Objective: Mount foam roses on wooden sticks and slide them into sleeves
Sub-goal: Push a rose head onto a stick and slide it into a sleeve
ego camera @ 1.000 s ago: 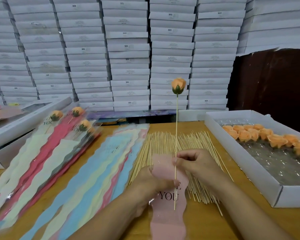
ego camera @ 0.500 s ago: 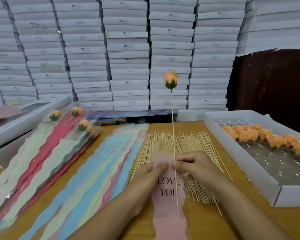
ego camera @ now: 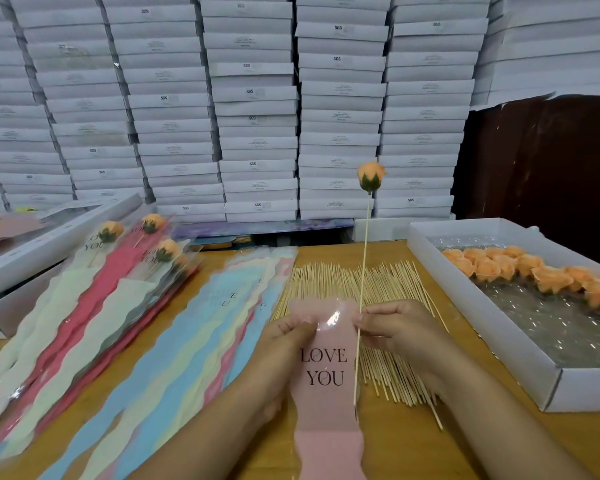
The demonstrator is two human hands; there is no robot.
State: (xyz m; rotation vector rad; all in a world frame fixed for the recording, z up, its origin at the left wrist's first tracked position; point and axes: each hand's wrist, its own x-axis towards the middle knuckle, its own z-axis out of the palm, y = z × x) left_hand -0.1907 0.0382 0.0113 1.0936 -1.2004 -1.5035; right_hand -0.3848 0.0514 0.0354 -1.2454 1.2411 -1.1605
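An orange foam rose [ego camera: 370,176] stands on a thin wooden stick [ego camera: 363,268] that rises nearly upright. My right hand [ego camera: 399,329] pinches the stick near its lower third, beside the right edge of a pink "LOVE YOU" sleeve [ego camera: 324,372]. My left hand [ego camera: 284,344] pinches the sleeve's top left edge. The stick's lower end lies along the sleeve's right side; whether it is inside the sleeve I cannot tell. Loose sticks [ego camera: 378,285] lie on the table under and behind both hands.
A white box [ego camera: 492,344] with several orange roses [ego camera: 520,268] sits at the right. Empty coloured sleeves [ego camera: 174,341] fan out in the middle left; sleeved roses [ego camera: 132,258] lie further left. Stacked white boxes [ego camera: 257,109] wall the back.
The rose on its stick has shifted right and dropped lower. The sleeve's top is now spread between both hands, and its printed words show in full.
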